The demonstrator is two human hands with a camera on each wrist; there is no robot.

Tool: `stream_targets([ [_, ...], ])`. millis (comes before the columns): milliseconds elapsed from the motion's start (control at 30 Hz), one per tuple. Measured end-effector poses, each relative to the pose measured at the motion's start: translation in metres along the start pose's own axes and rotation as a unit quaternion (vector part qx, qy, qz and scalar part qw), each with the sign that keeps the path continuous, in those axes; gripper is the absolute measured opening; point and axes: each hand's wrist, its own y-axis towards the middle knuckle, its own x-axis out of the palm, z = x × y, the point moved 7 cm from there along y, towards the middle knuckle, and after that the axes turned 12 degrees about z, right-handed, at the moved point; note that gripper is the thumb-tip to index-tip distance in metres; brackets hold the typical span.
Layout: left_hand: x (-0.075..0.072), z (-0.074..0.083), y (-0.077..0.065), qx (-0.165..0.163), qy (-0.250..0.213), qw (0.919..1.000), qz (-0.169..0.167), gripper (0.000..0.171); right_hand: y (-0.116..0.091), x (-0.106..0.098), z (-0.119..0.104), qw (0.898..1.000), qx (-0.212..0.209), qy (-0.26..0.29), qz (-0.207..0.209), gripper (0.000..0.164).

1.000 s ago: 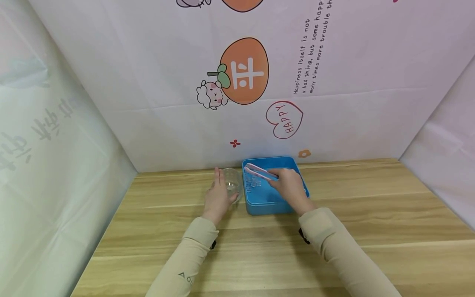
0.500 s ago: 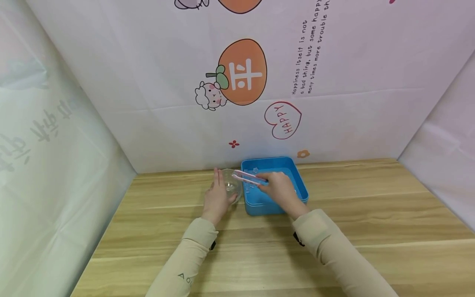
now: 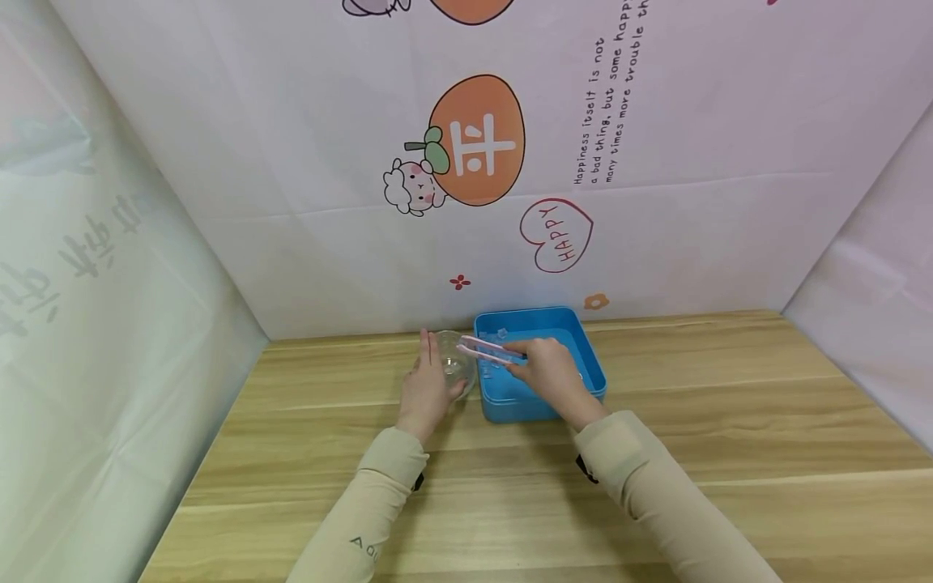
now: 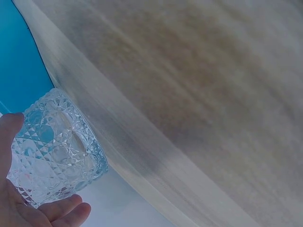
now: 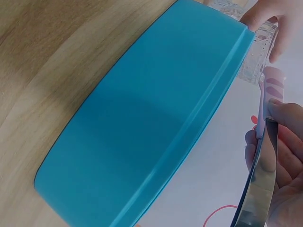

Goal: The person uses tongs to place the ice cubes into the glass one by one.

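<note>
My left hand (image 3: 425, 389) holds a clear cut-glass bowl (image 4: 59, 146); in the left wrist view the thumb is on one side and fingers on the other. My right hand (image 3: 557, 376) grips tongs (image 3: 484, 355) with pink arms and, in the right wrist view, a shiny metal bend (image 5: 260, 189). The tong tips are over the bowl's right part; whether anything is between them is too small to tell. Just right of the bowl stands a blue box (image 3: 521, 410), with several small clear pieces (image 3: 490, 372) along its left side.
The bowl and box stand at the back of a wood-grain table (image 3: 481, 502), near a white printed backdrop (image 3: 350, 275). A white sheet (image 3: 95, 389) hangs at the left and another (image 3: 889, 324) at the right.
My right hand has moved left with the tongs, from over the box's clear pieces to over the bowl. Over the last half second it has hardly moved. The left hand stays on the bowl.
</note>
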Motion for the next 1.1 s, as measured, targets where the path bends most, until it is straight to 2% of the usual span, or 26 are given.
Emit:
stream_targets([
  [700,0.0008,0.0006,-0.0004,0.008,0.010,0.9999,-0.001,0.097,-0.0010,0.0048,0.0007,1.000,0.016,-0.006,-0.023,0.032],
  [1100,0.0003,0.0004,-0.0002,0.006,0.005,1.0000,-0.003,0.096,-0.0001,0.0057,0.0022,1.000,0.017,0.000,-0.021,0.034],
])
